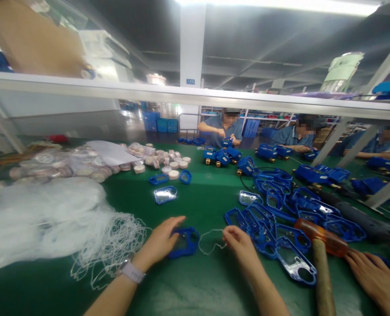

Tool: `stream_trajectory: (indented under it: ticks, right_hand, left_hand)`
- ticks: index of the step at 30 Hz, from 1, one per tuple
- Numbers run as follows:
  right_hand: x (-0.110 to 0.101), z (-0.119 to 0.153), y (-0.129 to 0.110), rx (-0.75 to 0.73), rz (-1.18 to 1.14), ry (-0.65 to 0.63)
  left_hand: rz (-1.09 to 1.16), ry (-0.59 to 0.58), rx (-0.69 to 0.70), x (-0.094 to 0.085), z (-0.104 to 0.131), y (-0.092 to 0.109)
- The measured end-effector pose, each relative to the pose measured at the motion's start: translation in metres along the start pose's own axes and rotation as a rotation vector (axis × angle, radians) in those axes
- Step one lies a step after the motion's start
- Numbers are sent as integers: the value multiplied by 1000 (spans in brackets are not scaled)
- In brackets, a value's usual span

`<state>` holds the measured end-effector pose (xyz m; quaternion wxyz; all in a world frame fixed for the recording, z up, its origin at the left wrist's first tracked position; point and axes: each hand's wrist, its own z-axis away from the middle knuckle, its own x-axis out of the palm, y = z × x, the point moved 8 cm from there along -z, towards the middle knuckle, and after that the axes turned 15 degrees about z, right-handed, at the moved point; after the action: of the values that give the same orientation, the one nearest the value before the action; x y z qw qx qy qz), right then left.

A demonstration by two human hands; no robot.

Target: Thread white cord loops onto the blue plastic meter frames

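My left hand [164,240], wearing a watch [133,271], lies at the left edge of a blue plastic frame [191,242] with a clear window. Its index finger stretches out above the frame and its thumb touches the frame's edge; the two are apart. To the right, my right hand [239,243] pinches a thin white cord loop [211,251] between thumb and fingertips. The loop hangs toward the frame. A tangled heap of similar white cords [116,239] spills from a clear plastic bag [43,219] beside my left forearm.
Blue frames [257,224] lie piled on the right, beside an orange-headed mallet [323,237]. Another person's hand [375,278] rests near it. White round pieces [173,174] and blue devices with brass fittings [223,156] stand farther back. Several co-workers [229,127] sit opposite, beneath a shelf rail [195,94].
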<state>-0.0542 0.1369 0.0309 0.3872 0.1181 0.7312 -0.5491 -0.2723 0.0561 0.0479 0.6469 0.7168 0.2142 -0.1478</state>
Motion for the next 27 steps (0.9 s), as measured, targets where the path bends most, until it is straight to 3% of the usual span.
stream_trajectory:
  ticks: [3, 7, 11, 17, 22, 27]
  right_hand:
    - [2, 10, -11, 12, -293, -68]
    - [26, 24, -34, -3, -658, -275]
    - [31, 28, -37, -3, -694, -296]
    - [25, 26, -16, 136, -620, -297]
    - [31, 30, -16, 167, -531, -364]
    - [42, 32, -19, 162, -549, -437]
  left_hand:
    - [72, 61, 88, 5, 12, 35]
    - [294, -142, 89, 45, 30, 65]
    - [597, -249, -129, 66, 41, 46]
    - [1074, -216, -377, 50, 56, 8]
    - [1124, -70, -375, 29, 63, -7]
    - [1110, -75, -407, 31, 67, -12]
